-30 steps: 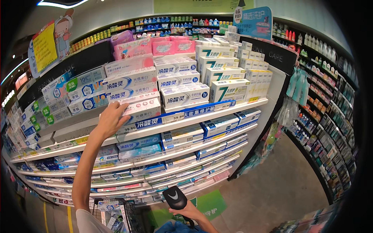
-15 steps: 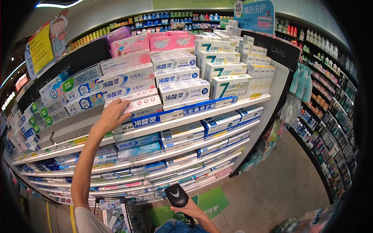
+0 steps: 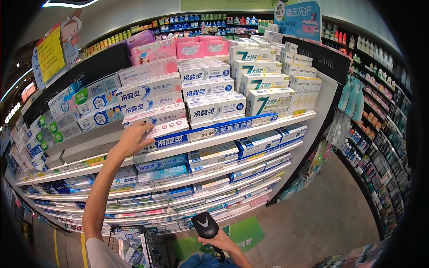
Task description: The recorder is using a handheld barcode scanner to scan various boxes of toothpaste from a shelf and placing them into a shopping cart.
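My left hand (image 3: 134, 137) reaches up to the top shelf, its fingers bent over the left end of a white and red toothpaste box (image 3: 169, 127) at the shelf's front edge. Behind that one rise stacked boxes (image 3: 149, 91) of the same white, blue and pink kind. Low in front of my body, my right hand (image 3: 222, 241) is closed round the handle of a black handheld scanner (image 3: 206, 224). The scanner's rounded head points up and away from the shelf.
White and blue toothpaste boxes (image 3: 214, 107) and yellow-white boxes (image 3: 270, 102) stand to the right on the white shelf edge (image 3: 223, 141). A wire cart (image 3: 154, 248) holding packages is below left. Hanging bags (image 3: 338, 127) and curved product shelves line the right.
The toothpaste box under my left hand has turned, so its red-dotted side now faces front and a printed side is above. The scanner stays in my right hand.
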Action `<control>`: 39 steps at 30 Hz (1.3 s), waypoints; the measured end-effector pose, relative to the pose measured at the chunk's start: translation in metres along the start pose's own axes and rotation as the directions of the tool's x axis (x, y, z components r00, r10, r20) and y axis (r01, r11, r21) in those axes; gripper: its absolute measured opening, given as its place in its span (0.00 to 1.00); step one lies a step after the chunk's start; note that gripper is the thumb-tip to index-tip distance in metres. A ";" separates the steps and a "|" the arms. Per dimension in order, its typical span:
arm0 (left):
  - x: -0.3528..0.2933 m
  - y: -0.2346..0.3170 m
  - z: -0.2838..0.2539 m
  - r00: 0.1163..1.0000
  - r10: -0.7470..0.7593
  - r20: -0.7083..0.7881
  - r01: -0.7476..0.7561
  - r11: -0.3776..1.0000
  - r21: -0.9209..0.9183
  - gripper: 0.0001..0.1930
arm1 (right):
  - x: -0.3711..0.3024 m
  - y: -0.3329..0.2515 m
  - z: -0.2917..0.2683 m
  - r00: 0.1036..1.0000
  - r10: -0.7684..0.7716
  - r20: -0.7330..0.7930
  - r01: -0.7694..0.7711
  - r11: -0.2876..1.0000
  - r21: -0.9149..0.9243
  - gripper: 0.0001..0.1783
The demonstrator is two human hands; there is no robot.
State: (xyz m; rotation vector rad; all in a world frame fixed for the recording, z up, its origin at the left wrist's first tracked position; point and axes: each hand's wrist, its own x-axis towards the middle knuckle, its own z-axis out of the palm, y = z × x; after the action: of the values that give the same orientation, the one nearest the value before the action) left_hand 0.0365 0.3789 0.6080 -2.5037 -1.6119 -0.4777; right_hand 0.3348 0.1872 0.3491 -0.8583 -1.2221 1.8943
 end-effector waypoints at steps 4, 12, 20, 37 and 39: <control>-0.009 0.009 0.006 0.989 0.022 -0.147 -0.020 1.000 0.015 0.25 | 0.002 0.000 -0.001 1.000 0.013 0.009 -0.014 1.000 0.010 0.17; -0.025 0.024 0.033 0.955 0.027 -0.294 -0.049 0.996 -0.070 0.21 | 0.006 0.005 0.000 0.998 0.024 0.063 -0.024 1.000 -0.006 0.15; -0.029 0.034 0.045 0.940 0.038 -0.339 -0.060 0.997 -0.053 0.26 | 0.012 0.019 0.000 0.986 0.045 0.162 -0.034 0.997 -0.068 0.17; -0.068 0.027 0.045 0.743 -0.156 -0.651 0.178 0.983 -0.033 0.29 | -0.016 0.018 0.000 0.982 0.115 0.151 -0.106 0.992 -0.067 0.12; -0.088 0.021 0.051 0.656 -0.202 -0.728 0.246 0.968 -0.047 0.26 | -0.016 0.021 -0.008 0.979 0.120 0.164 -0.109 0.991 -0.079 0.12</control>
State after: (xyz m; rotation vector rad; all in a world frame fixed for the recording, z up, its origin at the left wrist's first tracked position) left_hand 0.0315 0.3078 0.5321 -1.6785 -1.5247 -1.2518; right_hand 0.3452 0.1713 0.3290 -0.8348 -1.3730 2.0617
